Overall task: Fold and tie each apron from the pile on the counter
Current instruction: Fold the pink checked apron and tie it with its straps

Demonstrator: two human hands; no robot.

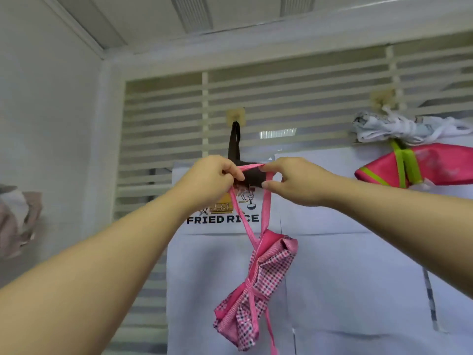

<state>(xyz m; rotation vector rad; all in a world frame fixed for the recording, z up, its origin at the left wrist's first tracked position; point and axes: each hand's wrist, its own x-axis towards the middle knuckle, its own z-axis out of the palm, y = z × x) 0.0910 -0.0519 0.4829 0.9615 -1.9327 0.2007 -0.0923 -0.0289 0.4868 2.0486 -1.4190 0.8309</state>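
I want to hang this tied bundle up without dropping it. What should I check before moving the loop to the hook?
1. Left hand pinches the pink fabric strap loop: ok.
2. Right hand grips the loop's other side: ok.
3. Loop spread open between the hands: ok.
4. Pink tie cinched around the folded pink checked apron bundle: ok.
5. Beige square wall hook free: not ok, a dark brown strap already hangs there.
6. Hook holding firmly to the wall: cannot tell.
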